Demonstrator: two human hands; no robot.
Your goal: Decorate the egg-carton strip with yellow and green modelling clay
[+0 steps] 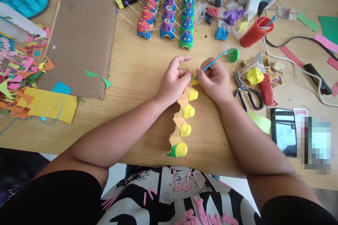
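My left hand [174, 81] is closed on the far end of a cardboard egg-carton strip [180, 119], its thumb and fingers pinching there while one finger stretches out. Flattened yellow clay pieces [185, 130] sit along the strip's right side, and a bit of green clay [172, 151] covers its near end. Between the fingers of my right hand [218, 81] is a thin blue modelling tool [212, 62], slanting up to the right. Its lower end meets yellow clay [195, 79] at the strip's far end, partly hidden by the fingers.
Rows of painted carton figures [167, 28] with protruding sticks stand ahead. On the right lie scissors [248, 93], a red-handled cutter [268, 88], a phone [283, 132], a red cup [256, 32] and cables. A cardboard sheet [79, 45] and paper scraps [26, 66] are leftward.
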